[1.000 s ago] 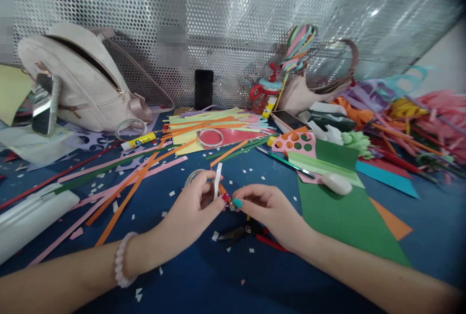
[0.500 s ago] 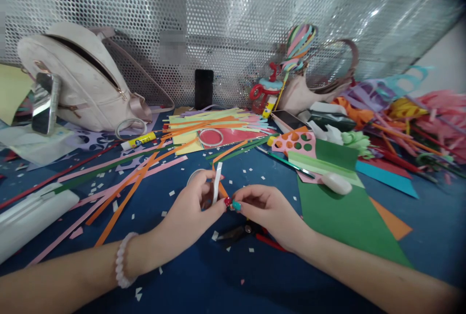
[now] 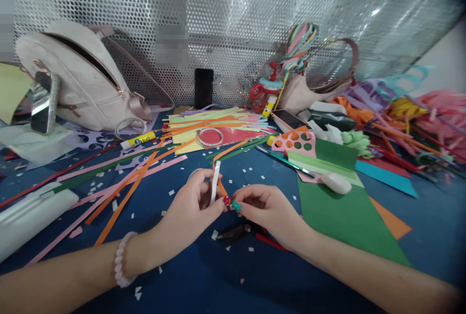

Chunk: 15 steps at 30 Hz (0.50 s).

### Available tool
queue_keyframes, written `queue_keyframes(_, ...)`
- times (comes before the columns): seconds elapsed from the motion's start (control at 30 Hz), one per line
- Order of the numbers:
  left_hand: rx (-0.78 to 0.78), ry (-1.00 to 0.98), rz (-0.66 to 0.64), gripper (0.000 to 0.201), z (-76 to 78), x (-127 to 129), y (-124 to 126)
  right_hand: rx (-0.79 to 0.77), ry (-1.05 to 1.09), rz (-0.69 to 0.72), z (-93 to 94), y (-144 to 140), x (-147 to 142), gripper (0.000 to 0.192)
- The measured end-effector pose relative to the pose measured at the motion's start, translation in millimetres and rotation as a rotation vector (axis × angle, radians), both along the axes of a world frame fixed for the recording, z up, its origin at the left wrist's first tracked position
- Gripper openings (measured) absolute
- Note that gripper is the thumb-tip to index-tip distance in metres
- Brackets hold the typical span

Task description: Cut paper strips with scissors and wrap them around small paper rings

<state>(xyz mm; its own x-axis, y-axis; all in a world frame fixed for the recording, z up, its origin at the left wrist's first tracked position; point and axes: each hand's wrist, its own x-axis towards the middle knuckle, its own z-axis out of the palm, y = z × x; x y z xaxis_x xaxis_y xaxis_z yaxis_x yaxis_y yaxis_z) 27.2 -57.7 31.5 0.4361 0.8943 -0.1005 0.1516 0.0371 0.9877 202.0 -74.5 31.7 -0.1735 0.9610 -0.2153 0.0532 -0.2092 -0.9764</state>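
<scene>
Two hands meet — left hand (image 3: 189, 209) fingers pinch white strip (image 3: 215, 182); right hand (image 3: 267, 209) fingers grip its lower end.

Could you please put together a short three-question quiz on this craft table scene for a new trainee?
1. True or false: the left hand holds a white paper strip upright.
2. What lies on the blue table just under the right hand?
A. the glue stick
B. the scissors
C. the black phone
3. Which wrist wears a bead bracelet?

Key:
1. True; the strip stands pinched in the fingers, and an orange strip shows beside it between the hands.
2. B; the dark blades and red handles lie below that hand.
3. The left wrist.
</scene>
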Motion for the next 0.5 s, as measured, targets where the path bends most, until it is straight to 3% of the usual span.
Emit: queue_keyframes(0.5, 0.065, 0.048, -0.016, 0.030, 2.3, -1.1, -0.8, 0.015, -0.010, -0.003, -2.4, -0.2, 1.8, 0.010)
